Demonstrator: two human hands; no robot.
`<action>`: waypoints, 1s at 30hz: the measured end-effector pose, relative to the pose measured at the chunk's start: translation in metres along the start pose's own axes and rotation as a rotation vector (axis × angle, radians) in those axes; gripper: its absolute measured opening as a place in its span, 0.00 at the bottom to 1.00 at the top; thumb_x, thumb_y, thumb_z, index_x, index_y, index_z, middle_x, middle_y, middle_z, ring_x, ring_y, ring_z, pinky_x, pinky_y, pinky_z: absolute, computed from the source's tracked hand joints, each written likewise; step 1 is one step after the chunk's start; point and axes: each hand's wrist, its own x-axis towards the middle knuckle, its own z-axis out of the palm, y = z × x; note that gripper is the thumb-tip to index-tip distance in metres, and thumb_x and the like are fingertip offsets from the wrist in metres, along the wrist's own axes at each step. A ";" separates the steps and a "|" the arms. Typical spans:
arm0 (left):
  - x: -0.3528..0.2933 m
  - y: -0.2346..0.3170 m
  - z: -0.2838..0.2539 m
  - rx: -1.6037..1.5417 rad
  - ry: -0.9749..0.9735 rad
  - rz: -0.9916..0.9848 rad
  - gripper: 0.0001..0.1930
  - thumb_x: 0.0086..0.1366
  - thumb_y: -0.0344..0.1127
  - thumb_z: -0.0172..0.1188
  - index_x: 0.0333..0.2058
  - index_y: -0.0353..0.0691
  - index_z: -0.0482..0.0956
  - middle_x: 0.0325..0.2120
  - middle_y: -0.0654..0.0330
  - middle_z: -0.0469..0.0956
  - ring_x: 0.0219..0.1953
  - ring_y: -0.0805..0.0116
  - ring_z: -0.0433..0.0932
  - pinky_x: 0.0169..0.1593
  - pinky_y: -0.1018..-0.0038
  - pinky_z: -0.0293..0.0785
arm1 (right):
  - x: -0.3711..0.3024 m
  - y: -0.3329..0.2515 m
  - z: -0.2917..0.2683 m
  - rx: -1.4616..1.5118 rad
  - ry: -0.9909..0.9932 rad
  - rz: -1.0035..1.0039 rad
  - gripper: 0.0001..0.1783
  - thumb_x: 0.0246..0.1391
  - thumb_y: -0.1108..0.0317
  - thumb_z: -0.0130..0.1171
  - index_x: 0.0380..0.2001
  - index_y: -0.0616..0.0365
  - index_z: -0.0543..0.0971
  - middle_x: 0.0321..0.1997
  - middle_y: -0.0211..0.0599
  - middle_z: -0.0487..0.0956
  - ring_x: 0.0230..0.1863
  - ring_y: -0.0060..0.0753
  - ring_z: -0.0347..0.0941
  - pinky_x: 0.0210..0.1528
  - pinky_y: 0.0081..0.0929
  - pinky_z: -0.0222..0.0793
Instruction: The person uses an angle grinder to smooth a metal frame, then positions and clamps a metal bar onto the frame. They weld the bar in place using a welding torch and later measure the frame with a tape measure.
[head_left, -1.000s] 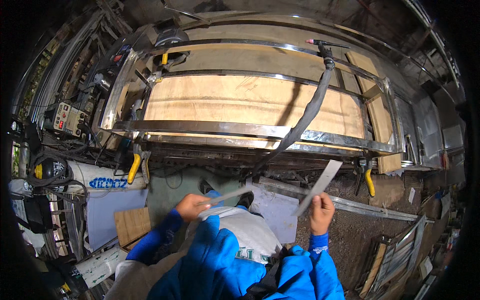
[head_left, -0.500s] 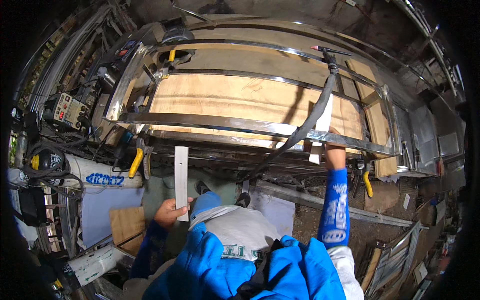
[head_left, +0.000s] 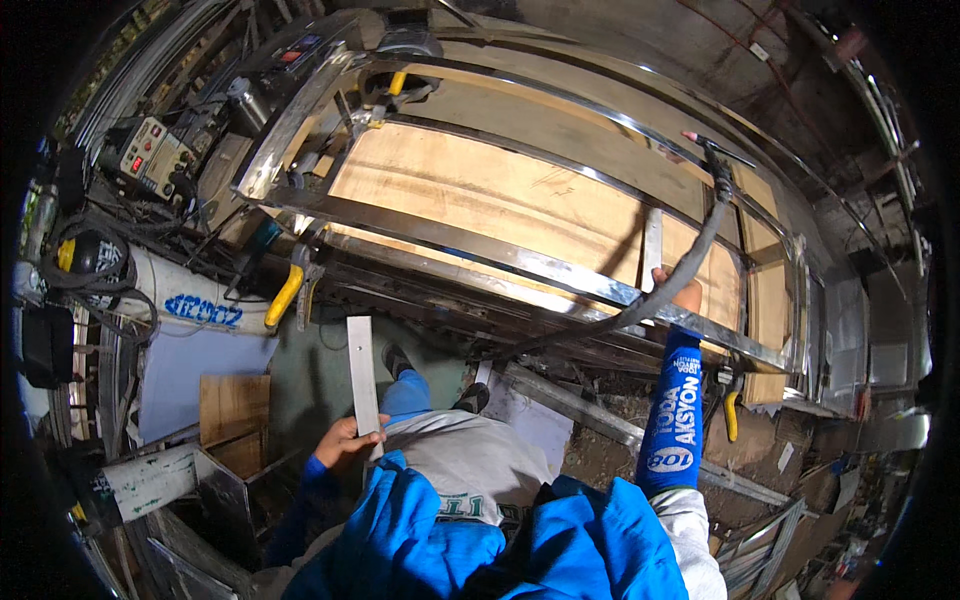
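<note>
Left hand (head_left: 345, 440) closed on flat steel strip (head_left: 362, 375) held upright by knee, right hand (head_left: 680, 297) pinching second strip (head_left: 652, 250) against stainless frame (head_left: 480, 245) on bench, grip partly hidden; risk: piece slipping skew, welding cable (head_left: 640, 305) snagging wrist.

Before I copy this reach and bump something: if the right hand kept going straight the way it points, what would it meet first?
Probably the short metal strip it already holds up between the frame's rails, then the plywood board behind; depth is unclear. The right hand sits at the near rail.
</note>
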 end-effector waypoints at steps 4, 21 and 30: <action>0.006 0.023 0.010 -0.001 0.012 -0.006 0.23 0.69 0.36 0.68 0.58 0.31 0.79 0.41 0.62 0.84 0.45 0.73 0.80 0.56 0.74 0.71 | -0.002 0.002 0.007 -0.055 0.079 -0.066 0.12 0.52 0.69 0.76 0.32 0.68 0.85 0.28 0.36 0.86 0.29 0.23 0.78 0.33 0.29 0.74; 0.032 0.051 0.018 0.084 -0.056 0.009 0.24 0.68 0.37 0.66 0.58 0.28 0.77 0.38 0.61 0.84 0.43 0.71 0.80 0.55 0.72 0.72 | -0.022 -0.015 0.030 -0.164 0.400 -0.102 0.13 0.58 0.60 0.68 0.35 0.60 0.87 0.27 0.47 0.84 0.31 0.47 0.83 0.37 0.42 0.76; 0.028 0.048 0.016 0.036 -0.031 -0.005 0.25 0.68 0.38 0.66 0.58 0.28 0.77 0.38 0.62 0.84 0.44 0.71 0.80 0.57 0.71 0.71 | -0.029 -0.025 0.033 -0.253 0.448 -0.052 0.13 0.56 0.58 0.66 0.35 0.56 0.88 0.29 0.51 0.84 0.35 0.54 0.84 0.41 0.45 0.78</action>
